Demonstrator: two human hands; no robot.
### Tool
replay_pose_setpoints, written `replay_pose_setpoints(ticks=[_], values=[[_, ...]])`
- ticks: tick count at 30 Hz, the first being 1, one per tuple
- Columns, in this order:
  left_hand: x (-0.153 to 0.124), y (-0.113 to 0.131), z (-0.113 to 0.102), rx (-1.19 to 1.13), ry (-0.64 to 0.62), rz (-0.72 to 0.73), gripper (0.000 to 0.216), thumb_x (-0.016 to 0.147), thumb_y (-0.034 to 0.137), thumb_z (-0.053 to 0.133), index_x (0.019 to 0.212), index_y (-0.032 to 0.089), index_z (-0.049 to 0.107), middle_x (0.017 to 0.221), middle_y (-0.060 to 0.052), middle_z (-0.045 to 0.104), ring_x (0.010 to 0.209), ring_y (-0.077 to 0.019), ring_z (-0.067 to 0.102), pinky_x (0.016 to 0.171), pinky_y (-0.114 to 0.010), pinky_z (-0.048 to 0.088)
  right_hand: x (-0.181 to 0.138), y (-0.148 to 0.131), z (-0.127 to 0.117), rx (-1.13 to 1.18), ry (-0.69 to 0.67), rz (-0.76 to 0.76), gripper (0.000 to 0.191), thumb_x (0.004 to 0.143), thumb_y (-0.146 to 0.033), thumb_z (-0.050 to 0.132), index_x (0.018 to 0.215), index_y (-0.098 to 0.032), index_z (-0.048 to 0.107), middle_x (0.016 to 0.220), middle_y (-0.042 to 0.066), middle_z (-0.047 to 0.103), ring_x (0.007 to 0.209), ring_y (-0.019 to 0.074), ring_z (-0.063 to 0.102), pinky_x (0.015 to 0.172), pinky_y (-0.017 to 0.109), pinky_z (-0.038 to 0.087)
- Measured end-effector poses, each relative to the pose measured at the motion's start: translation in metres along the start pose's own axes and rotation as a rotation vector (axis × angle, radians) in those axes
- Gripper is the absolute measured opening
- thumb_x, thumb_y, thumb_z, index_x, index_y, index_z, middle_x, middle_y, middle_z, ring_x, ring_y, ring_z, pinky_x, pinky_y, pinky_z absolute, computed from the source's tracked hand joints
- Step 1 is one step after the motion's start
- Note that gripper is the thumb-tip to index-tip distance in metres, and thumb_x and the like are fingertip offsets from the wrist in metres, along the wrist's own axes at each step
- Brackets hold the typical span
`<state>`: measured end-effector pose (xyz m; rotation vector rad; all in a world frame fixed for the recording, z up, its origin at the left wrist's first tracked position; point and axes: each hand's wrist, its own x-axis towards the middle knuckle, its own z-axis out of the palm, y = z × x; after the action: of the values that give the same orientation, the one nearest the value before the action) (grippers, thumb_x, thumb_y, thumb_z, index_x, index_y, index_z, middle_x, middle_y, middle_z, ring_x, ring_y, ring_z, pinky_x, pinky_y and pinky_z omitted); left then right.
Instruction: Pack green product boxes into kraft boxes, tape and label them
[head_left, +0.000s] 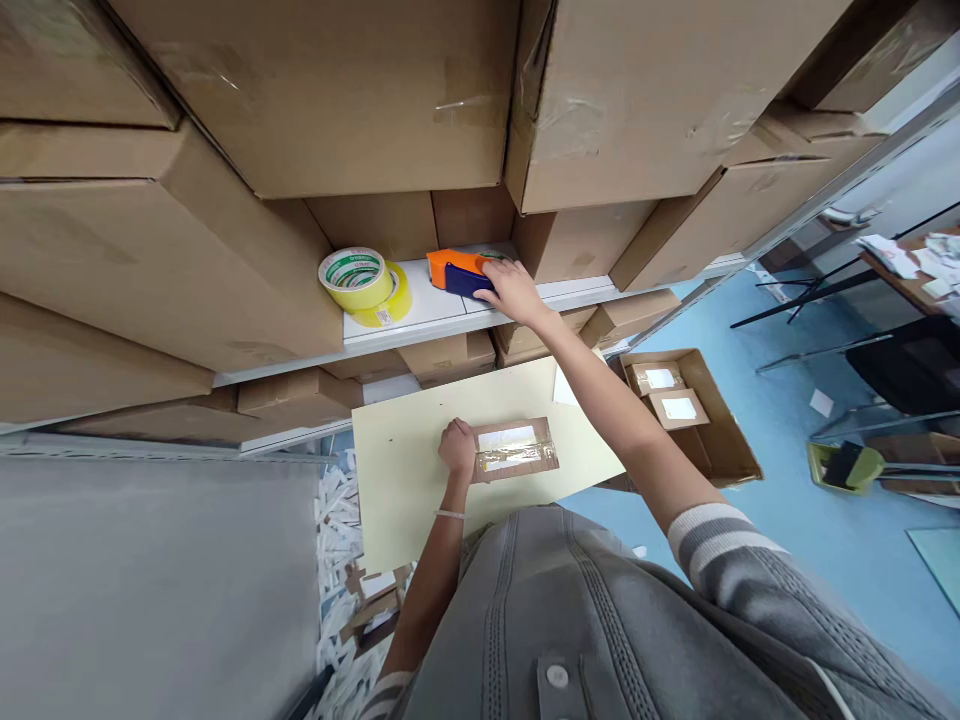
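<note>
Resting on the pale board (401,500) just beyond the grey jacket (570,610), the left hand (457,448) has its fingers curled together over the 9 o'clock end of the parcel (519,450). The parcel is a small taped brown packet lying flat near the board's middle. Bare board lies open at 9 and 6 o'clock of the parcel. The board's 3 o'clock edge ends over blue floor (787,520), where an open carton (739,455) holds two more packets. Paper scraps (337,520) litter the floor at 7 o'clock.

Farther off, at 12 o'clock, the right hand (514,290) is stretched onto the white shelf (435,318). Its fingers are pressed together and wrapped over the 3 o'clock end of the orange-and-blue dispenser (456,272); the thumb is hidden. Tape rolls (364,283) stand at 9 o'clock of the dispenser, with bare shelf between. Big boxes (337,90) wall this gap on both sides and overhead.
</note>
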<state>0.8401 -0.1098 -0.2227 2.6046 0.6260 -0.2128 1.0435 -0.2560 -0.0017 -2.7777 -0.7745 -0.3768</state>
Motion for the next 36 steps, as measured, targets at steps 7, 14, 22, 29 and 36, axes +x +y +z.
replay_pose_setpoints(ticks=[7, 14, 22, 29, 36], values=[[0.001, -0.001, 0.001, -0.029, 0.005, 0.003, 0.045, 0.099, 0.027, 0.027, 0.093, 0.014, 0.070, 0.090, -0.013, 0.072, 0.089, -0.0222, 0.068, 0.069, -0.027, 0.046, 0.001, 0.002, 0.001, 0.008, 0.001, -0.005, 0.043, 0.096, -0.044, 0.044, 0.122, -0.011, 0.053, 0.123, 0.020, 0.060, 0.116, 0.0365, 0.048, 0.096, 0.050, 0.034], [0.002, -0.001, 0.003, -0.035, 0.021, -0.003, 0.045, 0.098, 0.028, 0.028, 0.094, 0.013, 0.070, 0.090, -0.015, 0.072, 0.088, -0.0230, 0.068, 0.070, -0.029, 0.046, 0.001, 0.003, 0.003, 0.024, 0.017, -0.011, 0.044, 0.095, -0.045, 0.045, 0.122, -0.011, 0.053, 0.122, 0.020, 0.060, 0.115, 0.0361, 0.048, 0.097, 0.050, 0.034], [0.003, -0.002, 0.004, -0.028, 0.028, 0.003, 0.044, 0.098, 0.028, 0.029, 0.092, 0.013, 0.070, 0.090, -0.016, 0.072, 0.086, -0.0239, 0.068, 0.067, -0.029, 0.046, -0.003, 0.002, 0.007, 0.136, 0.072, 0.014, 0.039, 0.094, -0.044, 0.049, 0.117, -0.013, 0.053, 0.117, 0.018, 0.060, 0.113, 0.0343, 0.050, 0.099, 0.053, 0.035], [0.001, -0.001, 0.002, -0.020, -0.001, 0.006, 0.047, 0.099, 0.028, 0.025, 0.092, 0.014, 0.069, 0.091, -0.015, 0.072, 0.089, -0.0240, 0.068, 0.070, -0.029, 0.046, -0.035, -0.015, -0.008, 0.427, 0.355, 0.087, 0.051, 0.095, -0.056, 0.041, 0.133, -0.022, 0.041, 0.129, 0.014, 0.050, 0.124, 0.0279, 0.046, 0.108, 0.048, 0.036], [0.001, 0.001, 0.002, -0.018, -0.007, 0.002, 0.046, 0.099, 0.029, 0.025, 0.095, 0.014, 0.069, 0.092, -0.015, 0.071, 0.092, -0.0234, 0.067, 0.072, -0.029, 0.046, -0.125, -0.035, 0.009, 0.515, 0.457, 0.255, 0.036, 0.098, -0.046, 0.040, 0.125, -0.024, 0.047, 0.119, 0.010, 0.053, 0.118, 0.0255, 0.050, 0.106, 0.048, 0.038]])
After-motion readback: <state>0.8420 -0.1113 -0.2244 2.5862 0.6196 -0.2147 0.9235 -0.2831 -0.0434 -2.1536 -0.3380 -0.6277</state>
